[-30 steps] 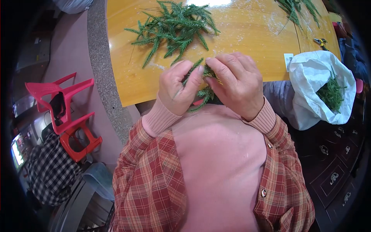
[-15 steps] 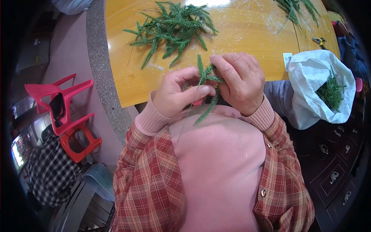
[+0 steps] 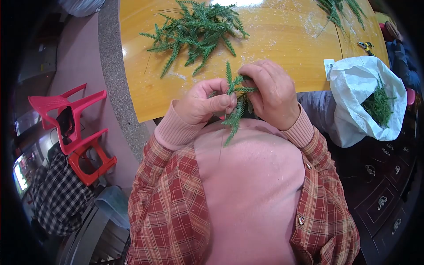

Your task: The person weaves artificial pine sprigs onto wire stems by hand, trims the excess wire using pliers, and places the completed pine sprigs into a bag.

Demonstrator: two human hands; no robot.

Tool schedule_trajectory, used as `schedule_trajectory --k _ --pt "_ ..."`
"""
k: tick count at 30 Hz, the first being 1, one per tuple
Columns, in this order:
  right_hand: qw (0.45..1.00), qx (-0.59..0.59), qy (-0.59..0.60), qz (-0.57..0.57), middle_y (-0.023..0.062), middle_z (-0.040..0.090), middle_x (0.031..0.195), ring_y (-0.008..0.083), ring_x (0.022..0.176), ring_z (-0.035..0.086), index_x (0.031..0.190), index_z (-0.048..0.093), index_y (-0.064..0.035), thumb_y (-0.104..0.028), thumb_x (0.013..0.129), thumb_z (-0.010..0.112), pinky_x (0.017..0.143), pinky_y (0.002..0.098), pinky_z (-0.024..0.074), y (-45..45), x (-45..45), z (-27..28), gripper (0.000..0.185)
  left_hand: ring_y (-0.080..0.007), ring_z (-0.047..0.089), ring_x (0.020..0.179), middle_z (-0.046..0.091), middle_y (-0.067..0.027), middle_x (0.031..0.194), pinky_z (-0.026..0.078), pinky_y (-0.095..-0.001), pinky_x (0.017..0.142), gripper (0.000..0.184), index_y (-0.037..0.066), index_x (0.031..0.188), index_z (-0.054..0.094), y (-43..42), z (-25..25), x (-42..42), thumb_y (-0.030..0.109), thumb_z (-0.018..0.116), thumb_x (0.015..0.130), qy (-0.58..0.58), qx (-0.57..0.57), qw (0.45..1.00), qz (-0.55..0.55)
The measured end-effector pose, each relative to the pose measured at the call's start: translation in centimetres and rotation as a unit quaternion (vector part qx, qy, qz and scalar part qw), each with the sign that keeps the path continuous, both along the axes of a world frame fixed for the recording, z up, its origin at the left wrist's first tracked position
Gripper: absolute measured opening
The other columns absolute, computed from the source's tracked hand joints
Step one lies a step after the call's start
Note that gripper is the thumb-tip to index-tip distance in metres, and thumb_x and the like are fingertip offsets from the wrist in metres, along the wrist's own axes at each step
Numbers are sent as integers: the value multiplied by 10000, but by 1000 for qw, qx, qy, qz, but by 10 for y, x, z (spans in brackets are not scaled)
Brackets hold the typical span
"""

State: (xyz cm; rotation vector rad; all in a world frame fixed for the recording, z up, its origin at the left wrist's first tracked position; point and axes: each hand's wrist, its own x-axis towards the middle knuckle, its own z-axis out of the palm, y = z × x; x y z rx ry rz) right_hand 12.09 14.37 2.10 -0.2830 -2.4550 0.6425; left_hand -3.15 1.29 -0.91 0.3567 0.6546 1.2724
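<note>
My left hand point(image 3: 207, 102) pinches an artificial pine sprig point(image 3: 229, 79) between thumb and fingers, near where its small branches meet. A thin wire stem hangs down from it in front of my pink top. My right hand point(image 3: 271, 92) is curled at the sprig's right side, fingers closed around green tips; what lies inside the palm is hidden. Another green branch point(image 3: 233, 126) dangles below, between the hands. Beyond the hands, a pile of similar pine sprigs point(image 3: 196, 35) lies on the yellow wooden table point(image 3: 274, 42).
At the right stands a white sack point(image 3: 349, 88) with green sprigs point(image 3: 377, 106) inside. Yellow-handled pliers point(image 3: 366, 47), a white label point(image 3: 328, 67) and more sprigs point(image 3: 338, 13) lie on the table's right part. Pink and red plastic stools point(image 3: 84, 99) stand on the floor at left.
My left thumb has drawn in against the fingers at the branch joint. The hanging branch and wire have swung, the wire now more upright. My right hand has shifted slightly left.
</note>
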Motion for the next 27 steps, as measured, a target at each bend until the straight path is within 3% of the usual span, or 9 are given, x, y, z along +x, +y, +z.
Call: schedule_trajectory --k 3,6,9,12,15,18,19,23,27 --pt "986 -168 -7 -2 107 581 799 241 740 618 968 540 -19 23 730 630 645 327 482 -3 3 -5 258 -79 574 709 608 -7 778 462 -208 645 177 61 866 574 0 4 0 162 714 828 28 -3 999 28" --pt "842 -539 -33 6 65 586 811 142 740 612 968 530 -1 14 813 598 642 264 485 -7 8 -5 170 -74 577 697 609 -3 767 461 -205 635 185 58 860 574 0 2 -3 162 723 823 36 -1 998 53" --pt "797 -604 4 26 39 582 830 82 769 584 972 521 9 -10 863 583 662 227 483 -9 8 -3 127 -70 578 688 612 -3 757 460 -203 623 190 52 856 577 0 3 -5 167 725 824 109 -34 990 85" --pt "778 -625 -25 52 64 591 868 119 783 606 1022 528 14 -76 904 545 690 258 508 -11 9 -2 150 -65 575 672 614 -2 738 457 -200 613 180 48 847 584 3 11 -5 157 726 823 209 -49 969 124" --pt "571 -815 40 83 85 604 905 148 790 623 1073 532 17 -150 930 516 703 303 533 -9 10 -6 221 -57 568 664 614 0 726 454 -198 609 164 45 830 589 3 16 -8 134 726 818 280 -41 948 145" --pt "480 -871 41 92 98 621 948 182 816 639 1119 535 16 -216 940 505 712 355 556 -10 9 -22 295 -50 560 667 613 4 723 450 -194 614 155 40 817 588 3 20 -5 113 724 813 295 -28 945 139" --pt "417 -904 29 89 97 637 937 197 801 652 1083 577 4 -196 913 565 680 360 570 -14 7 -23 263 -48 556 667 611 7 723 449 -193 615 154 38 815 586 4 20 -2 106 724 810 290 -23 948 131" --pt "488 -862 -45 133 59 669 832 165 714 662 968 660 -18 -98 807 704 625 296 573 -12 5 -29 185 -49 554 701 615 3 789 456 -194 647 142 33 857 572 2 20 -4 89 699 829 303 -11 950 76" --pt "657 -734 -89 148 53 680 806 134 707 653 926 675 -4 -98 797 718 606 261 544 -11 3 -22 166 -52 560 714 616 5 824 460 -192 661 125 30 882 574 2 19 -5 81 681 844 387 21 920 57"
